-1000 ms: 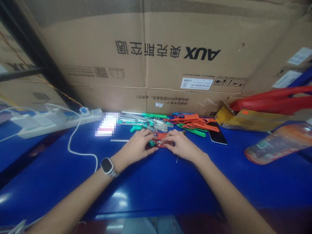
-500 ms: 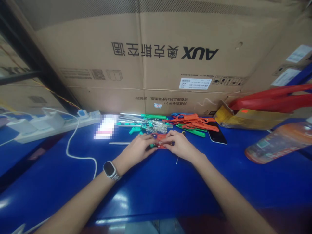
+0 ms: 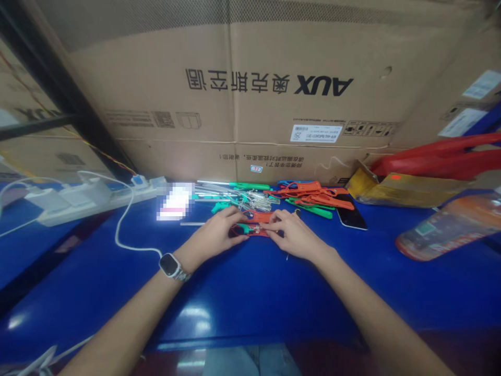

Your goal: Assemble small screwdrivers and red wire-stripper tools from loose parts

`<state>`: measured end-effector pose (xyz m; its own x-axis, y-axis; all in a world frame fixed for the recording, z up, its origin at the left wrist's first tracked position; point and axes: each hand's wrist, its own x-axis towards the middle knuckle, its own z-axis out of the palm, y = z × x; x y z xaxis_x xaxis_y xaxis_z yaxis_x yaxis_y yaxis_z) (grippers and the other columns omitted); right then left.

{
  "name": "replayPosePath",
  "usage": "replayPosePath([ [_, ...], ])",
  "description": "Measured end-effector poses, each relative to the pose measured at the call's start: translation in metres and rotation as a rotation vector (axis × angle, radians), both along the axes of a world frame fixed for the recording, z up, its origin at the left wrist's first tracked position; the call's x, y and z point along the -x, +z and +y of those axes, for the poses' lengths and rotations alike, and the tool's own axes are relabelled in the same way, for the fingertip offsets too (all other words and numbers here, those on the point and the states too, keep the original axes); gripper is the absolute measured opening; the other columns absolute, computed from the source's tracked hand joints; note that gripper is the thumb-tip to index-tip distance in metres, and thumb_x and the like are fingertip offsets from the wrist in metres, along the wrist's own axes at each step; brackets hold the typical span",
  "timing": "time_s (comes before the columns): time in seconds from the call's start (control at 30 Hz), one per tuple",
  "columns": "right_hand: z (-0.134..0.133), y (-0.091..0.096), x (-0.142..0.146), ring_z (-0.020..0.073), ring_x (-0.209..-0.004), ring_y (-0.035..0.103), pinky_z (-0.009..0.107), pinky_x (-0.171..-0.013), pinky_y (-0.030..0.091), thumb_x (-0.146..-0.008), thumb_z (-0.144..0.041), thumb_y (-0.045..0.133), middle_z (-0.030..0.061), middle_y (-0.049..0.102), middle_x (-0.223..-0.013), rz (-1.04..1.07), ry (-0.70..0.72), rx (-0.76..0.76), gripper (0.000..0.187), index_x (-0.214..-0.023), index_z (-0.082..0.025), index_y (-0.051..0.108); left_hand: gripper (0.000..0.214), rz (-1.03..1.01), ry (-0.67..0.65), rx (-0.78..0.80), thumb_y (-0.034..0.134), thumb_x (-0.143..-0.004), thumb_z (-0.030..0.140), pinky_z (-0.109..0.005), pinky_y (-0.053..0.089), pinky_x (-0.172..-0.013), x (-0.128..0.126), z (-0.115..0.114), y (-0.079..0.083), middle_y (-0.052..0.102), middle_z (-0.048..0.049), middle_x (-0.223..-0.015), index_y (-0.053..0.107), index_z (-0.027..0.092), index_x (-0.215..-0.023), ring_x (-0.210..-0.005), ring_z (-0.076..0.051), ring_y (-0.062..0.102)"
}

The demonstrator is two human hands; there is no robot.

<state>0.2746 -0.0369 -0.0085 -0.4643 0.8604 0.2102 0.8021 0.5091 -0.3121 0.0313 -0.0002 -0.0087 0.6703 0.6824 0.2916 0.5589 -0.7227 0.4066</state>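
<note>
Near the back of the blue table, both hands meet at an orange plastic shell (image 3: 261,216) that has thin red wires and a green piece (image 3: 245,228) in it. My left hand (image 3: 221,235) grips the shell's left end between thumb and fingers. From the other side, my right hand (image 3: 293,232) is closed, its thumb and fingertips on a small part in the middle of the shell; that part is too small to name. A thin shaft and a yellow-and-black end show beside the right hand, perhaps one tool lying partly hidden under it.
Behind the hands lies a pile of metal rods and green parts (image 3: 250,198). Orange shells (image 3: 313,193) and a phone (image 3: 352,213) are right of it, then a bottle (image 3: 446,227). A power strip (image 3: 97,201) with a white cable stands left; a large carton (image 3: 250,115) walls the back.
My left hand has shifted slightly left along the shell, baring more of the green piece and wires. My right fingers stay at the shell's middle. The whole view has moved a little.
</note>
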Motion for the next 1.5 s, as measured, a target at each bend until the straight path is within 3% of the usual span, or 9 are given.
replayPosePath([
  [0.2,-0.008,0.005,0.004,0.0227,-0.093,0.053,0.040,-0.084,0.034,-0.099,-0.037,0.049,0.0073,0.063,-0.099,-0.090,-0.011,-0.104,0.029,-0.114,-0.030,0.073,0.027,0.122,-0.024,-0.012,0.063,-0.090,0.036,-0.038,0.049,-0.089,0.013,0.005,0.003,0.063,-0.0084,-0.110,0.072,0.023,-0.113,-0.101,-0.024,0.060],
  [0.47,-0.004,-0.005,0.007,0.0227,-0.092,0.052,0.036,-0.077,0.032,-0.097,-0.032,0.056,0.0074,0.065,-0.097,-0.095,-0.034,-0.140,0.023,-0.108,-0.029,0.076,0.027,0.080,0.015,0.058,0.068,-0.087,0.038,-0.036,0.048,-0.086,0.011,0.007,-0.003,0.061,-0.0078,-0.104,0.072,0.020,-0.106,-0.095,-0.023,0.058],
  [0.7,0.001,-0.013,0.010,0.0202,-0.092,0.055,0.036,-0.080,0.036,-0.092,-0.032,0.064,0.0042,0.068,-0.098,0.101,-0.088,-0.053,0.016,-0.102,-0.031,0.078,0.023,0.036,-0.006,0.058,0.069,-0.085,0.040,-0.034,0.048,-0.081,0.014,0.011,-0.004,0.061,-0.0067,-0.097,0.071,0.019,-0.095,-0.091,-0.022,0.058],
  [0.93,-0.003,-0.014,0.007,0.0223,-0.099,0.053,0.044,-0.090,0.034,-0.097,-0.033,0.056,0.0047,0.067,-0.107,0.082,-0.040,-0.087,0.022,-0.108,-0.034,0.075,0.025,0.085,0.047,0.078,0.073,-0.081,0.042,-0.032,0.047,-0.078,0.013,0.008,0.001,0.063,-0.0057,-0.095,0.071,0.019,-0.090,-0.091,-0.022,0.058],
  [1.1,0.000,-0.016,0.016,0.0219,-0.094,0.055,0.042,-0.086,0.037,-0.090,-0.029,0.067,0.0037,0.069,-0.098,0.269,-0.181,0.021,0.012,-0.089,-0.030,0.079,0.025,0.065,0.057,0.079,0.075,-0.079,0.042,-0.032,0.046,-0.075,0.012,0.008,0.001,0.064,-0.0050,-0.092,0.070,0.019,-0.086,-0.087,-0.021,0.059],
  [1.2,0.005,-0.013,0.019,0.0215,-0.093,0.055,0.042,-0.087,0.036,-0.084,-0.027,0.074,0.0028,0.069,-0.096,0.324,-0.239,0.104,0.007,-0.088,-0.030,0.080,0.025,0.050,0.049,0.076,0.075,-0.079,0.042,-0.032,0.047,-0.077,0.013,0.009,0.000,0.064,-0.0046,-0.090,0.069,0.019,-0.085,-0.086,-0.021,0.059],
  [1.5,0.009,-0.007,0.015,0.0219,-0.095,0.053,0.043,-0.088,0.029,-0.087,-0.038,0.070,0.0028,0.066,-0.096,0.209,-0.230,0.164,0.011,-0.092,-0.035,0.079,0.024,0.079,0.066,0.076,0.074,-0.080,0.042,-0.033,0.047,-0.076,0.013,0.008,0.000,0.063,-0.0049,-0.095,0.070,0.020,-0.088,-0.088,-0.021,0.059],
])
